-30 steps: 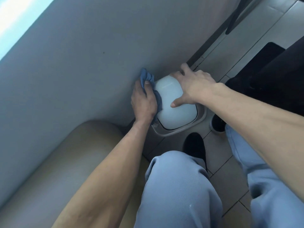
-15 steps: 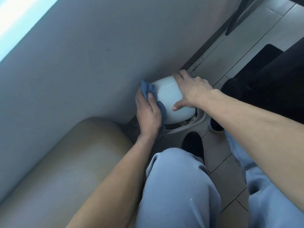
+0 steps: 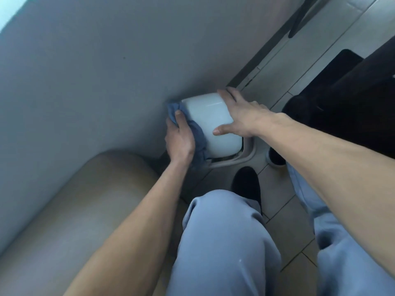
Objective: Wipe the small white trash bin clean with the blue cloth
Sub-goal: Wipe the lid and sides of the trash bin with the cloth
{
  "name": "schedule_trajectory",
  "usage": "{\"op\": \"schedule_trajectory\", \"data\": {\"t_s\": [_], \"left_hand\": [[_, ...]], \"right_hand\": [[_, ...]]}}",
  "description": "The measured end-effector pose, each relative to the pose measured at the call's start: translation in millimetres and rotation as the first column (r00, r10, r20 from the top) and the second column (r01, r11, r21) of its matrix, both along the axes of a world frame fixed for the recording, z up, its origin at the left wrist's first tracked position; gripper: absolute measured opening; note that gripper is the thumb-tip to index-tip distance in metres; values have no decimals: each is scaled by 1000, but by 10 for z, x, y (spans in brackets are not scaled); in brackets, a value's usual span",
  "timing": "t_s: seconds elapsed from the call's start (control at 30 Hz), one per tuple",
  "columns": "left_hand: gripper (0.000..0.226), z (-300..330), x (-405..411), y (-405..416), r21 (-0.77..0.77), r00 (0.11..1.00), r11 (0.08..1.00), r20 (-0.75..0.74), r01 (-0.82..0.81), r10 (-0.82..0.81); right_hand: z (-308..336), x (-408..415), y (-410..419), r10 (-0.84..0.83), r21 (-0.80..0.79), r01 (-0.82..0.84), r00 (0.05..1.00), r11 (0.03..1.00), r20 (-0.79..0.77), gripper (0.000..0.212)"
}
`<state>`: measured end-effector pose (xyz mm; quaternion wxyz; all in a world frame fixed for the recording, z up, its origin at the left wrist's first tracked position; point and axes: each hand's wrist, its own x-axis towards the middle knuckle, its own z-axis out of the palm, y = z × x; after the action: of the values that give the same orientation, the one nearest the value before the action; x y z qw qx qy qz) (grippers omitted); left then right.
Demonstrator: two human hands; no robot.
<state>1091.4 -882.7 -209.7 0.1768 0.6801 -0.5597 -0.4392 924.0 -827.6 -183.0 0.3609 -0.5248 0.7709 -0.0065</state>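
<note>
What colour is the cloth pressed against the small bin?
Blue; the crumpled blue cloth shows best in the head view.

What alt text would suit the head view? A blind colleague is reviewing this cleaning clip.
A person's left hand presses a blue cloth against the side of a small white trash bin by a wall, while the right hand rests on its lid. Below are light blue trousers and a tiled floor.
</note>
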Motion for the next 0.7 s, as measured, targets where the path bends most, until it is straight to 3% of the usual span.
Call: {"op": "schedule_trajectory", "data": {"t_s": [0.27,0.53,0.7], "left_hand": [[51,-50,300,581,173,998,983,-7,55,-55],[41,1,61,158,-4,1000,1000,1,12,-12],[45,-49,195,534,105,1000,994,14,3,-4]], "right_hand": [[-52,17,-10,4,15,-4,999,1000,34,110],[-105,8,-26,-33,-4,33,998,999,56,110],[-96,37,-50,-12,-1,12,999,1000,51,109]]}}
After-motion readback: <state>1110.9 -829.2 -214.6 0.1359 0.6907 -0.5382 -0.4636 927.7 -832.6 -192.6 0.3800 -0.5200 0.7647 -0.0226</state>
